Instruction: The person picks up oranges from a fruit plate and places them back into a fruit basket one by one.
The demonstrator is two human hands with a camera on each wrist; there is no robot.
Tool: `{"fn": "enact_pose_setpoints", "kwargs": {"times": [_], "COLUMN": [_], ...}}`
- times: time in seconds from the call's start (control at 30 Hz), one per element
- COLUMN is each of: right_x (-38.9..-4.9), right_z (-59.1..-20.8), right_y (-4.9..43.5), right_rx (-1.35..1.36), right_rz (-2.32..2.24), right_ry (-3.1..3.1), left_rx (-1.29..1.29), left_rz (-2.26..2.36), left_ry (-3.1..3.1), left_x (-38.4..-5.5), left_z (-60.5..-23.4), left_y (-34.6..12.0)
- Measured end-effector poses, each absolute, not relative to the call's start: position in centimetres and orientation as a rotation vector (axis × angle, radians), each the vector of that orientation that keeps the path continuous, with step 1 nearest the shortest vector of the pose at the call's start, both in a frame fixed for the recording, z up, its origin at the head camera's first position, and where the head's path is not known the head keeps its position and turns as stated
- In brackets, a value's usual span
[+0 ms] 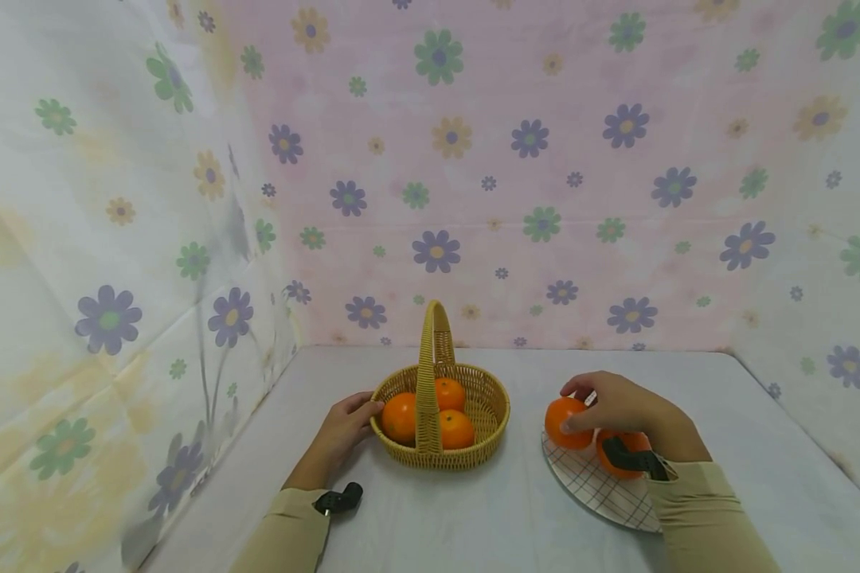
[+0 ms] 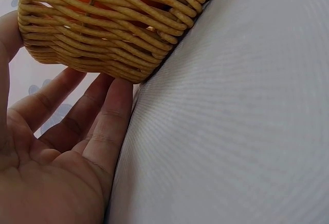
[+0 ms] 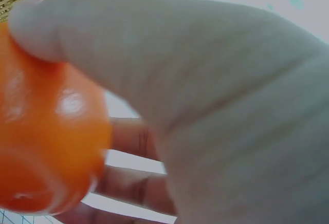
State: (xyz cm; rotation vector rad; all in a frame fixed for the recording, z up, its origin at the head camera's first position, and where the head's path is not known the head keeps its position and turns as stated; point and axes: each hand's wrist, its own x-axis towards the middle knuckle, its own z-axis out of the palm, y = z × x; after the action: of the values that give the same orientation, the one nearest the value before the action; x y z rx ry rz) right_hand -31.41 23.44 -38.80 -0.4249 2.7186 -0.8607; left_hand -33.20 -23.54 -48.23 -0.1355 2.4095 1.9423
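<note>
A woven wicker basket (image 1: 483, 454) with a tall arched handle stands on the table, with three oranges (image 1: 456, 430) inside. At its left side, my left hand (image 1: 344, 430) holds it, thumb at the rim; in the left wrist view the fingertips (image 2: 119, 93) meet the lower weave. My right hand (image 1: 619, 406) grips another orange (image 1: 560, 420) between thumb and fingers, over the far edge of a checked plate (image 1: 602, 497). A further orange (image 1: 627, 469) lies on that plate, partly hidden by the right wrist's black strap mount. In the right wrist view, the gripped orange (image 3: 51, 131) fills the left side.
The white-covered table (image 1: 473, 525) runs back to a flower-patterned cloth wall (image 1: 487, 302). Similar cloth hangs on the left (image 1: 150, 263) and right. Between basket and plate lies a strip of bare tabletop (image 1: 523, 477).
</note>
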Motion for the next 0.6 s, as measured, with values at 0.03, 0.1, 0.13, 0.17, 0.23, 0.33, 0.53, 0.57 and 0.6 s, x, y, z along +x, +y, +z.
{"fn": "enact_pose_setpoints", "kwargs": {"times": [0.03,0.1,0.13,0.17,0.23,0.33,0.53,0.57,0.6], "right_x": [-31.34,-31.2,-31.14,-31.1,-31.11,-31.38,-31.73,-31.75,-31.78], "right_z": [-38.74,-38.63,-38.6,-38.57,-38.59,-38.64,-38.63,-38.64,-38.63], "right_y": [23.36,23.22,23.18,23.14,23.11,23.05,22.93,22.93,22.94], "right_rx": [-0.417,-0.405,-0.398,-0.396,-0.396,-0.418,-0.439,-0.439,-0.439], "right_rz": [-0.863,-0.875,-0.887,-0.899,-0.914,-0.942,-0.977,-0.98,-0.988], "right_ry": [2.722,2.733,2.739,2.747,2.768,2.798,2.801,2.799,2.797], "left_rx": [-0.135,-0.124,-0.121,-0.122,-0.121,-0.129,-0.14,-0.145,-0.142], "left_rz": [1.945,1.948,1.949,1.95,1.944,1.938,1.932,1.933,1.93], "left_ry": [2.409,2.409,2.409,2.409,2.416,2.418,2.418,2.416,2.42], "left_x": [-33.16,-33.13,-33.15,-33.14,-33.13,-33.17,-33.03,-33.01,-33.0], "left_z": [-48.2,-48.19,-48.17,-48.16,-48.22,-48.31,-48.33,-48.32,-48.35], "left_y": [-23.53,-23.52,-23.51,-23.5,-23.52,-23.56,-23.57,-23.55,-23.55]}}
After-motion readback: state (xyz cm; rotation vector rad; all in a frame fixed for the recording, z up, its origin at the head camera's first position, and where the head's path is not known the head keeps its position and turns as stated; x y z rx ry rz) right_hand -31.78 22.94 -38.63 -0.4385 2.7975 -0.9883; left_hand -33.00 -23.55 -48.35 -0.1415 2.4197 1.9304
